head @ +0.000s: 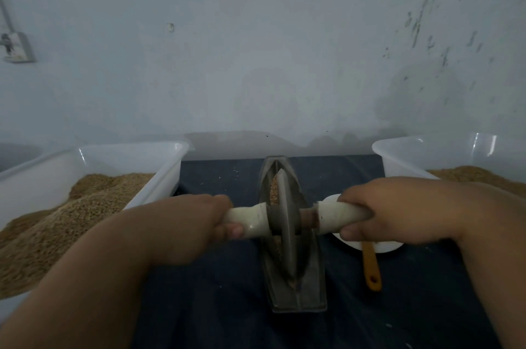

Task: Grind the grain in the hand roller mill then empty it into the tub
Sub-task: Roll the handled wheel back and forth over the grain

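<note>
A boat-shaped metal trough lies lengthwise on the dark cloth, with tan grain in its groove. A metal grinding wheel stands upright in the groove on an axle with two white handles. My left hand grips the left handle. My right hand grips the right handle. A white tub at the left holds a heap of grain. A second white tub at the right also holds tan grain.
A white dish sits under my right hand, with an orange-handled utensil sticking out toward me. Loose grains dot the dark cloth. A pale wall rises just behind the tubs, with a socket box at far left.
</note>
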Tool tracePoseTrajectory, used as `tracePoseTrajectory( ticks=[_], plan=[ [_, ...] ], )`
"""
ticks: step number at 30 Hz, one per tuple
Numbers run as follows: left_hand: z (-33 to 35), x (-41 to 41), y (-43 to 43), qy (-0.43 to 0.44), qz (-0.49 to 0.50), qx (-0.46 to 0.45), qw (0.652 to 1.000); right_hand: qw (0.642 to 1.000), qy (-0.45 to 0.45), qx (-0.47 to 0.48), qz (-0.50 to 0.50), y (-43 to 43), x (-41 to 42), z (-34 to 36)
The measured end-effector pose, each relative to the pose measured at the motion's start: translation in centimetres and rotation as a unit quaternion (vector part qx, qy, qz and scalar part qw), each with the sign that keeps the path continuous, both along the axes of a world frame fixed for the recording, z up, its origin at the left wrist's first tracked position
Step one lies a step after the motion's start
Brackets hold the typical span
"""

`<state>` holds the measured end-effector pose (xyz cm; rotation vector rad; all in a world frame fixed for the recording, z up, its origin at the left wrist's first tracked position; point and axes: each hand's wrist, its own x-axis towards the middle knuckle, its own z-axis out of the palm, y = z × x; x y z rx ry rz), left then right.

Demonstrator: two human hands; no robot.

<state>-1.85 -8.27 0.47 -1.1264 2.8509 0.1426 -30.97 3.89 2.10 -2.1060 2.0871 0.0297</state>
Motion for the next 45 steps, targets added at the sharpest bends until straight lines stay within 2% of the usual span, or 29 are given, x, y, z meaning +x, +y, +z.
tracePoseTrajectory(
  ticks=[4, 6, 8, 11, 13, 16, 19, 22, 27, 30, 33, 36, 38, 40, 43, 45],
  plan=[
    [0.2, 0.2, 0.1, 0.013, -0.004, 0.014, 1.0, 1.0, 0.006, 0.007, -0.004, 0.1, 0.1, -0.2],
    [-0.6, -0.6, -0.6, 0.04, 0.003, -0.012, 0.999, 1.0, 0.007, -0.01, -0.013, -0.9, -0.1, -1.0],
    [-1.8, -1.5, -1.6, 0.067, 0.012, -0.096, 0.993, 0.998, 0.018, -0.062, -0.024, -2.5, -0.3, -2.4],
    [-4.4, -3.2, -2.9, 0.107, 0.057, -0.244, 0.962, 0.978, 0.063, -0.194, -0.044, -5.0, -0.8, -5.1],
    [-5.7, -4.2, -3.5, 0.144, 0.071, -0.292, 0.943, 0.957, 0.099, -0.267, -0.054, -6.3, -1.2, -6.6],
    [-6.6, -4.9, -4.2, 0.194, 0.066, -0.345, 0.916, 0.938, 0.131, -0.315, -0.065, -7.5, -1.7, -7.9],
    [-6.4, -4.9, -4.3, 0.178, 0.065, -0.34, 0.921, 0.935, 0.134, -0.323, -0.064, -7.6, -1.8, -8.1],
    [-5.5, -4.0, -3.8, 0.107, 0.072, -0.308, 0.943, 0.952, 0.122, -0.275, -0.051, -6.5, -1.5, -7.1],
    [-2.5, -2.3, -1.2, 0.015, 0.04, -0.235, 0.971, 0.993, 0.055, -0.1, -0.033, -2.5, -0.2, -2.9],
    [-0.7, -1.3, 0.4, -0.029, 0.022, -0.141, 0.989, 0.999, 0.039, -0.012, -0.028, -0.3, 0.6, -0.6],
    [0.3, -0.5, 1.3, -0.034, 0.018, -0.061, 0.997, 0.999, 0.043, 0.002, -0.021, 0.7, 1.2, 0.4],
    [0.2, -0.6, 1.0, -0.024, 0.021, -0.037, 0.999, 0.999, 0.041, -0.013, -0.021, 0.2, 1.1, 0.0],
    [-0.5, -1.2, 0.4, -0.006, 0.032, -0.062, 0.998, 0.998, 0.043, -0.033, -0.027, -0.6, 0.8, -0.8],
    [-1.7, -2.2, -0.6, 0.011, 0.05, -0.147, 0.988, 0.995, 0.053, -0.072, -0.036, -1.9, 0.3, -2.1],
    [-3.9, -3.8, -1.9, 0.015, 0.083, -0.291, 0.953, 0.976, 0.101, -0.18, -0.063, -4.5, -0.5, -5.0],
    [-5.0, -4.4, -2.5, 0.041, 0.092, -0.308, 0.946, 0.956, 0.126, -0.253, -0.085, -6.0, -0.9, -6.7]
  ],
)
